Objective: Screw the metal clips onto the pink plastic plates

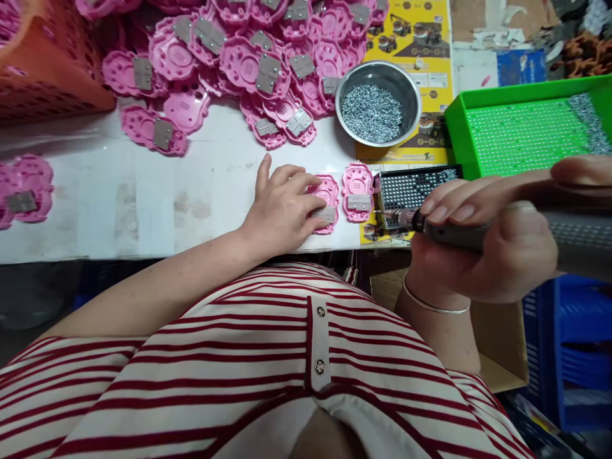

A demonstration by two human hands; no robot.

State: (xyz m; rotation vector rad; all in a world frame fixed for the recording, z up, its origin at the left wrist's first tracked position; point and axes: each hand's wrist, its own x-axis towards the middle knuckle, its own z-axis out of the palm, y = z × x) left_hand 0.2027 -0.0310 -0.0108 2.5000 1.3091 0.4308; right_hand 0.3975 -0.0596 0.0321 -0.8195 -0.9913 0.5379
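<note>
My left hand (pixel 282 207) lies palm down, thumb and nearer fingers on the left side of a pink plastic housing (pixel 327 188) with a grey metal plate, holding it against the tabletop. Its little finger sticks out. A second pink housing (pixel 357 185), also with a grey plate, lies just to the right. My right hand (pixel 492 236) is closed around a dark electric screwdriver (pixel 459 236). The screwdriver points left, its tip at the near left corner of a small black screw tray (pixel 411 185) with rows of holes. Whether a screw is on the tip I cannot tell.
A steel bowl of screws (pixel 373 115) stands behind the housings. At the back lies a heap of pink housings (pixel 248 64), beside an orange basket (pixel 52 64). A green perforated tray (pixel 516 134) with screws is at right. More pink housings (pixel 29 188) lie far left.
</note>
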